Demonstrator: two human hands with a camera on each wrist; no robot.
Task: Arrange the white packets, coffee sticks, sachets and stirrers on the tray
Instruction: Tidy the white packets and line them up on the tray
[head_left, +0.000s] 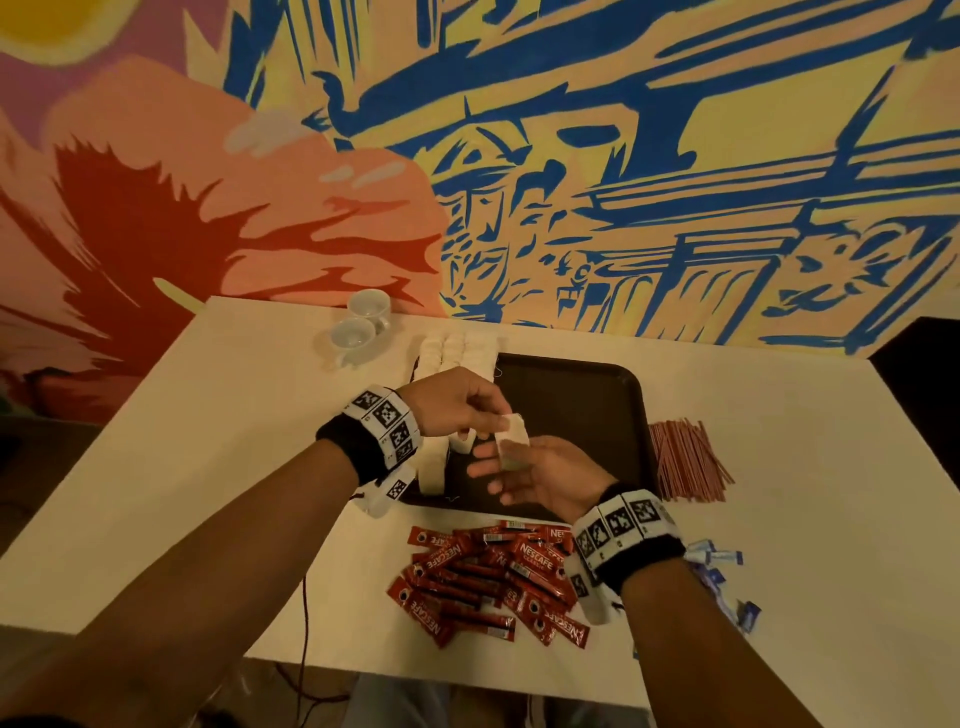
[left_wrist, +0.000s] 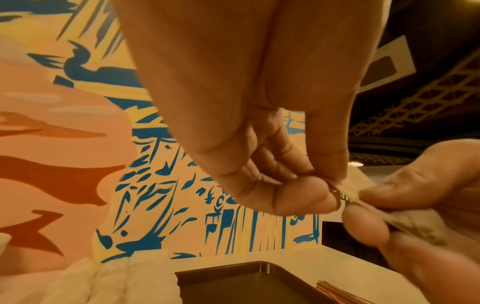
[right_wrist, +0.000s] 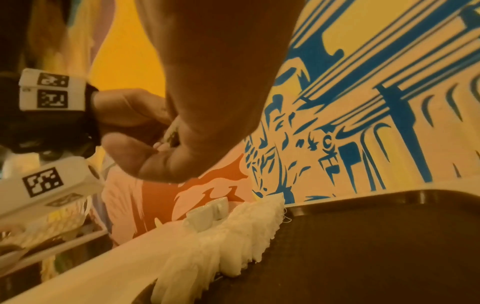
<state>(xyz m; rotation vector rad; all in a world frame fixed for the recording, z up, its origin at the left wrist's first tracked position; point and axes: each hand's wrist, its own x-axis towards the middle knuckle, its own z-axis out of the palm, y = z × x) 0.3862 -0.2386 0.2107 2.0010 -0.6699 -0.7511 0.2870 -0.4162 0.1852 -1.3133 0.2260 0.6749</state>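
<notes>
Over the dark tray (head_left: 582, 395), both hands meet on one white packet (head_left: 511, 442). My left hand (head_left: 497, 420) pinches its top edge from above. My right hand (head_left: 501, 467) lies palm up under it, and in the left wrist view its thumb and fingers (left_wrist: 363, 224) pinch the packet (left_wrist: 415, 223). A row of white packets (head_left: 457, 347) stands along the tray's left side, also seen in the right wrist view (right_wrist: 233, 236). Red coffee sticks (head_left: 488, 577) lie piled in front of the tray, pink stirrers (head_left: 685, 462) to its right, and blue sachets (head_left: 722, 571) by my right wrist.
Two white cups (head_left: 363, 322) stand at the table's back left, near the painted wall. The white table (head_left: 208, 467) has bare surface to the left and at the far right. A thin cord hangs off the front edge.
</notes>
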